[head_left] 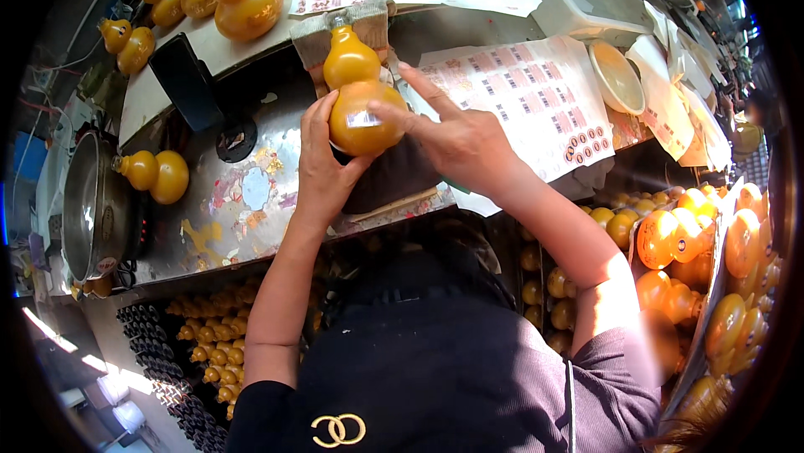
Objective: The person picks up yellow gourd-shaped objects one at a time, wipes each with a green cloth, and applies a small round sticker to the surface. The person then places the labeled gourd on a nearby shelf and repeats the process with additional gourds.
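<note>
A glossy amber gourd-shaped bottle (pixel 353 61) lies in front of me, its narrow neck pointing away, on a folded beige cloth (pixel 368 19). My left hand (pixel 322 151) is wrapped around the left side of its lower bulb. Over the bulb's right side is my right hand (pixel 469 143), fingers apart; one fingertip touches the surface or hovers just above it, while another stretches out beside the bottle. A pale rectangular patch shows on the lower bulb; whether it is a label or a reflection I cannot tell.
Sheets of printed stickers (pixel 536 101) lie right of the bottle. Several similar gourds (pixel 247 5) stand back left, near a dark phone (pixel 184 83). A lone gourd (pixel 159 175) lies beside a metal pan (pixel 88 206). A bowl (pixel 617 76) stands right. Crated gourds (pixel 670 235) flank me.
</note>
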`<act>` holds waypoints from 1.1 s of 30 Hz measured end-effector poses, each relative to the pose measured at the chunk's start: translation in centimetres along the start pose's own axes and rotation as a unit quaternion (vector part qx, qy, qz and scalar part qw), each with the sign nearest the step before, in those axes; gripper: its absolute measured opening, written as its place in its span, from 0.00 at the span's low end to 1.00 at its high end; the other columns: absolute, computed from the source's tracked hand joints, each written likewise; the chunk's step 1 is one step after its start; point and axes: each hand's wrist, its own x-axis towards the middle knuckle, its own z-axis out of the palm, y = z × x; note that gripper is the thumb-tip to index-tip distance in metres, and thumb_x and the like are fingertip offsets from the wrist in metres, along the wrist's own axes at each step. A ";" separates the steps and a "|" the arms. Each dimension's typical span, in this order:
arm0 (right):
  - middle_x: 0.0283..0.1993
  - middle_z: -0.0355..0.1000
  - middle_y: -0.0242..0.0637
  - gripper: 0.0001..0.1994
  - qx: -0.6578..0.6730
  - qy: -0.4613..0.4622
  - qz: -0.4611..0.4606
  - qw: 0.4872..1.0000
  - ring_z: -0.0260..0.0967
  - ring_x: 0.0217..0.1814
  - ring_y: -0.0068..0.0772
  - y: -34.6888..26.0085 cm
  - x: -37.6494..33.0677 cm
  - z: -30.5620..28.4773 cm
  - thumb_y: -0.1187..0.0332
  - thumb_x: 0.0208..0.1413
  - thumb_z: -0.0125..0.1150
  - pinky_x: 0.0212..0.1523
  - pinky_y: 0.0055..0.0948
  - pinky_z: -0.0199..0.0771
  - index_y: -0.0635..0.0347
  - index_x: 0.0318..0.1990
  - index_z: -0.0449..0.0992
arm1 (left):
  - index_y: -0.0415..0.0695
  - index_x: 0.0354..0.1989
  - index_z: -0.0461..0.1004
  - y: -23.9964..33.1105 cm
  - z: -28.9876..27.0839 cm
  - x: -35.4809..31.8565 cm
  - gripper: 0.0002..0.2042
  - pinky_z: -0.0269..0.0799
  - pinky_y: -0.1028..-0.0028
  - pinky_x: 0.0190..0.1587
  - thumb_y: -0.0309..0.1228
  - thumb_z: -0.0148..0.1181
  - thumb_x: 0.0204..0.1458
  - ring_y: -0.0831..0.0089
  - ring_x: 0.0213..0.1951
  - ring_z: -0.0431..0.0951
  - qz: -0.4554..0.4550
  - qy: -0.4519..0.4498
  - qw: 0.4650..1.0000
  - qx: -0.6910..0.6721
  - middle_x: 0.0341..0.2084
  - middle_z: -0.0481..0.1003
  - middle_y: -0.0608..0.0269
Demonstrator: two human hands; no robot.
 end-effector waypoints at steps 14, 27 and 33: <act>0.63 0.64 0.43 0.34 -0.059 0.009 -0.061 0.996 0.73 0.27 0.28 2.0 -1.0 0.8 0.83 0.48 0.55 0.27 0.23 0.74 0.31 0.61 0.68 | 0.40 0.66 0.50 0.0 -0.4 -0.2 0.48 0.57 0.63 0.63 0.38 0.74 0.38 0.52 0.62 0.60 -0.048 -0.063 0.997 -0.009 0.59 0.58 0.48; 0.44 0.76 0.47 0.35 0.349 -0.118 0.265 0.891 0.74 0.46 0.38 1.5 2.5 2.9 0.40 0.51 0.59 0.48 0.31 0.71 0.63 0.54 0.72 | 0.41 0.68 0.50 -2.1 -1.4 0.8 0.45 0.57 0.68 0.63 0.30 0.71 0.41 0.64 0.62 0.61 -0.105 -0.144 0.971 -0.158 0.60 0.61 0.53; 0.44 0.76 0.44 0.33 0.399 -0.113 0.243 0.877 0.74 0.45 0.37 3.2 2.1 4.1 0.41 0.49 0.62 0.49 0.30 0.70 0.60 0.53 0.73 | 0.36 0.63 0.55 -0.9 -0.9 1.7 0.32 0.59 0.73 0.61 0.36 0.62 0.55 0.69 0.59 0.64 -0.270 -0.062 0.849 -0.451 0.57 0.64 0.53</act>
